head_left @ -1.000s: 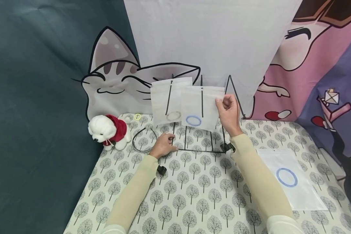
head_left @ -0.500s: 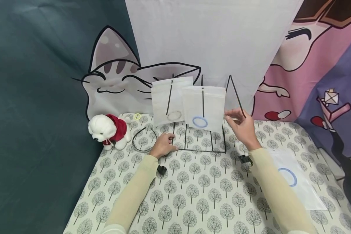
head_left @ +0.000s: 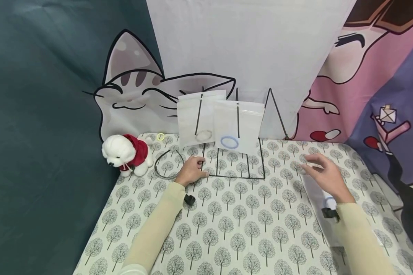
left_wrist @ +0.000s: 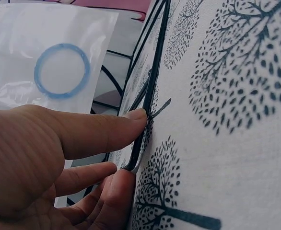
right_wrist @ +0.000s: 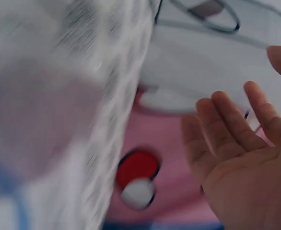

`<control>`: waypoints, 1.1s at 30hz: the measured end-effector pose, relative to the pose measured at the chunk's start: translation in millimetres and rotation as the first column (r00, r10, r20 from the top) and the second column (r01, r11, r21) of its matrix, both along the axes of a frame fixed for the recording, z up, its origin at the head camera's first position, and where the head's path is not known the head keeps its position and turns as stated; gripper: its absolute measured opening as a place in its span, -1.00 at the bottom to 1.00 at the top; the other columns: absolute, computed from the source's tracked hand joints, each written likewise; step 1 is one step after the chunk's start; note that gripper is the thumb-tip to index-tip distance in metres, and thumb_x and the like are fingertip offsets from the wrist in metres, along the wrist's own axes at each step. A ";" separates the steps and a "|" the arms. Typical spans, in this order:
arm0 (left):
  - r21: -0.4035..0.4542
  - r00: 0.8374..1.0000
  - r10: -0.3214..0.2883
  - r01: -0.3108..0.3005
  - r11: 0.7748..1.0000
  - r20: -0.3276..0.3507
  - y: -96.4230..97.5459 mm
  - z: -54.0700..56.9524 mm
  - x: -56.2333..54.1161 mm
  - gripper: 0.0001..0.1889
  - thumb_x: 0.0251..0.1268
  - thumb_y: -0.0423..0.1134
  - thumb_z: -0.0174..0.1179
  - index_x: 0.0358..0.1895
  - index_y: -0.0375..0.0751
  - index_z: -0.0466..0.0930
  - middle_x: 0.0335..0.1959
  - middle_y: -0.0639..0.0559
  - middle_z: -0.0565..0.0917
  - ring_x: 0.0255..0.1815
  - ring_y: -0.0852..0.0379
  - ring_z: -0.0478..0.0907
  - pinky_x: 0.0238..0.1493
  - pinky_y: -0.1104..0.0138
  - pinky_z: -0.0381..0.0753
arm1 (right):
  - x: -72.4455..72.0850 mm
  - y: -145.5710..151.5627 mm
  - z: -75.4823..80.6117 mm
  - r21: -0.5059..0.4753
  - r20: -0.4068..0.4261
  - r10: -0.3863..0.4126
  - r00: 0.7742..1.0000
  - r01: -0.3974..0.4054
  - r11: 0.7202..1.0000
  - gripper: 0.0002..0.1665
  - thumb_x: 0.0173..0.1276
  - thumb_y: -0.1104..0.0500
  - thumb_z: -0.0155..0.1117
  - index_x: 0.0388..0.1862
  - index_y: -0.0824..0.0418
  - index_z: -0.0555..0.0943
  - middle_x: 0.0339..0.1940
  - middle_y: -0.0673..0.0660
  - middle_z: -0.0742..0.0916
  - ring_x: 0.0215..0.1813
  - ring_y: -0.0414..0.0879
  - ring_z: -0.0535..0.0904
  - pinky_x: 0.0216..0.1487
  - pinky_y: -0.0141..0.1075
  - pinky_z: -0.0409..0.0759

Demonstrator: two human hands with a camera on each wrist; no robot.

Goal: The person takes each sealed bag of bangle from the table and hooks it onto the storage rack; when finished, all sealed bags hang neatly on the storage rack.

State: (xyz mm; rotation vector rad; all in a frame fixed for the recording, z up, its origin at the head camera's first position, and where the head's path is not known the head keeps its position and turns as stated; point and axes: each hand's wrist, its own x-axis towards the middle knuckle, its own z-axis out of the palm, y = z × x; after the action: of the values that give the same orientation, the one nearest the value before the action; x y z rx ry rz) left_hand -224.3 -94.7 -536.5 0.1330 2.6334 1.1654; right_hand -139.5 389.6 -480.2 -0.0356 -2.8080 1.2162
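My left hand (head_left: pixel 192 170) holds the near left corner of a black wire rack (head_left: pixel 239 177). In the left wrist view its thumb (left_wrist: pixel 126 127) lies on the bar, other fingers bent at the corner. Two white zip bags hang from the rack's prongs: the left bag (head_left: pixel 187 122) with a pale ring, the right bag (head_left: pixel 246 133) with a blue ring (head_left: pixel 229 142). My right hand (head_left: pixel 327 177), fingers apart and holding nothing, is over a third zip bag (head_left: pixel 318 206) on the table. Hand and sleeve hide part of this bag and its blue ring.
At the back left sits a white plush dog (head_left: pixel 120 151) in a red cape. Beside it are a black headband (head_left: pixel 157 170) and a small yellow ring (head_left: pixel 160 136). The rack's rightmost prong (head_left: pixel 278 114) bears no bag. Printed curtains stand behind the tree-patterned table (head_left: pixel 223 236).
My right hand has let go of the right hanging bag and moved right and nearer, over the bag on the table. The hanging bag swings slightly. My left hand stays put.
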 end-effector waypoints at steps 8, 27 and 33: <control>0.000 1.000 0.000 0.000 1.000 0.013 0.2 0.4 -0.1 -0.21 0.08 -0.21 0.62 0.45 -0.13 0.54 0.13 -0.11 0.57 0.13 -0.07 0.60 0.23 0.01 0.69 | 31.6 67.6 -21.9 0.132 0.162 -0.059 0.985 0.038 0.991 -0.13 0.58 -0.27 0.21 0.58 0.28 0.35 0.55 0.54 0.41 0.40 0.66 0.37 0.25 0.47 0.41; 0.006 1.000 -0.011 0.011 1.000 0.004 -1.0 -2.5 -1.9 -0.20 0.07 -0.21 0.62 0.45 -0.14 0.54 0.11 -0.11 0.58 0.12 -0.06 0.59 0.23 0.02 0.69 | 29.5 110.5 -45.3 0.209 0.238 -0.094 0.967 0.044 0.977 0.11 0.48 -0.25 0.37 0.64 0.44 0.18 0.50 0.74 0.28 0.46 0.75 0.16 0.29 0.62 0.19; 0.002 1.000 -0.015 0.015 1.000 -0.001 -0.8 -3.4 -2.2 -0.21 0.08 -0.20 0.61 0.45 -0.14 0.54 0.12 -0.11 0.57 0.12 -0.06 0.59 0.23 0.02 0.69 | 23.8 114.1 -49.9 0.271 0.242 -0.111 0.964 0.043 0.962 0.09 0.42 -0.20 0.44 0.60 0.46 0.23 0.44 0.74 0.33 0.39 0.72 0.24 0.23 0.60 0.28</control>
State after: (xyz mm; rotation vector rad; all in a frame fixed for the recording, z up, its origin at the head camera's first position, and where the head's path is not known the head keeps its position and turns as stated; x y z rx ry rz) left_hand -226.5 -95.5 -539.9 0.1543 2.6275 1.1637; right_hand -115.7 503.8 -530.1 -0.3047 -3.1310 0.8673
